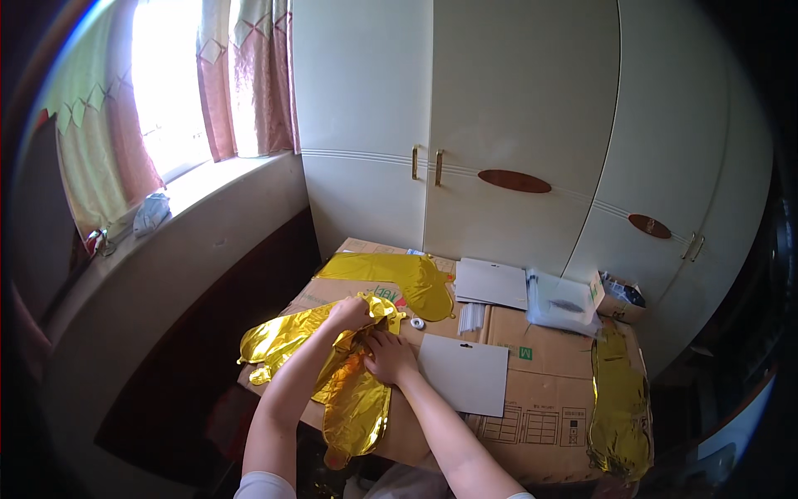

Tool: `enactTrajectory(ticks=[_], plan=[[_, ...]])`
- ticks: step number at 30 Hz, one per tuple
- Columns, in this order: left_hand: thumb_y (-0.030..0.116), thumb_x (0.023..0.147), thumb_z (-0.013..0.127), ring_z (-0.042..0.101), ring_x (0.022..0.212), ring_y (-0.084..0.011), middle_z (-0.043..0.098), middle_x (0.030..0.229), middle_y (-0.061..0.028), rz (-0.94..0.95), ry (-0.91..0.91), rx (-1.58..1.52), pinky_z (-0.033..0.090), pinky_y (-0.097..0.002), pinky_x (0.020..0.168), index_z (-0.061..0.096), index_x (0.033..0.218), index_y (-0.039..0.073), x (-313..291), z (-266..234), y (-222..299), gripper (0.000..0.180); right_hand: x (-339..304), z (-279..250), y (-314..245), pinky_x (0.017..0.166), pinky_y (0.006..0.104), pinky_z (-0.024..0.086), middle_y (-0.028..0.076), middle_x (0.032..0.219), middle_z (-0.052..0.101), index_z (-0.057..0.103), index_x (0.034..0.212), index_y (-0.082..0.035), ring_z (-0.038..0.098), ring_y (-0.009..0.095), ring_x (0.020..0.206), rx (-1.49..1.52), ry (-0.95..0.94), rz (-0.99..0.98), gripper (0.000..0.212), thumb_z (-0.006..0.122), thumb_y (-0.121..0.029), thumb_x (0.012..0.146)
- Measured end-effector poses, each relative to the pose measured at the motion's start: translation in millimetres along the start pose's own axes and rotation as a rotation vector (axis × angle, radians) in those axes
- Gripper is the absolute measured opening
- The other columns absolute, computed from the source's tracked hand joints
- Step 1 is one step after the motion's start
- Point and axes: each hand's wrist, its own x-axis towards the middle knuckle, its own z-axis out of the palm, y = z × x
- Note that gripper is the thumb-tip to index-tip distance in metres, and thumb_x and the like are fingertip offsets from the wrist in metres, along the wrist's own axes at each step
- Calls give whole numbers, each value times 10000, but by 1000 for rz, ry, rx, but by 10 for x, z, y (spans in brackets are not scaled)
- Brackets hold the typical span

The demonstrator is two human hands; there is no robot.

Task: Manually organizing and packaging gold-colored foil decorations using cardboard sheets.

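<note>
A crumpled shiny gold foil balloon [362, 403] lies across the near left of a cardboard-covered table, one part spreading left and another hanging toward the front edge. My left hand [349, 313] is closed on its upper folds. Just to the right and nearer to me, my right hand [391, 358] has bent fingers pressed into the foil, partly hidden in its creases. Beyond my hands a second gold foil balloon [426, 287] lies flat. A small white roll [417, 323] sits close to my right hand.
Right of my hands lies a white card [465, 374] with a hang slot. Farther back are thin white straws [471, 318], more white cards [490, 283], clear plastic bags [559, 304] and a small box [622, 297]. Flat gold foil [619, 399] lies along the right edge. Cabinets [524, 100] stand behind.
</note>
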Motion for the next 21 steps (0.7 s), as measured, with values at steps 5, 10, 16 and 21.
enactTrajectory(ticks=[5, 10, 16, 21], plan=[[359, 851, 622, 661, 903, -367, 690, 966, -177, -38, 115, -19, 518, -462, 789, 670, 996, 89, -34, -31, -47, 311, 35, 156, 76, 1142, 462, 189, 142, 1509, 346, 423, 1426, -188, 275, 281, 1423, -104, 13, 38, 562, 426, -469, 938], [358, 882, 588, 662, 908, -362, 693, 951, -170, -203, 217, 62, 517, -467, 767, 640, 981, 106, -146, -315, -332, 275, 37, -26, -40, 1176, 472, 120, 154, 1558, 247, 394, 1455, -211, 161, 276, 1467, -77, -150, 98, 589, 429, -497, 942], [376, 918, 559, 671, 872, -384, 694, 909, -179, -353, 387, 80, 524, -497, 726, 597, 992, 107, -377, -607, -938, 281, 43, -10, -9, 1182, 477, 104, 150, 1565, 230, 373, 1466, -212, 154, 285, 1467, -83, -161, 113, 599, 414, -505, 946], [363, 922, 560, 644, 979, -398, 681, 1003, -202, -570, 490, 54, 513, -501, 795, 605, 1031, 100, -795, -726, -1733, 288, 33, -4, -19, 1183, 485, 96, 144, 1574, 212, 346, 1479, -218, 148, 282, 1470, -95, -158, 105, 618, 399, -522, 944]])
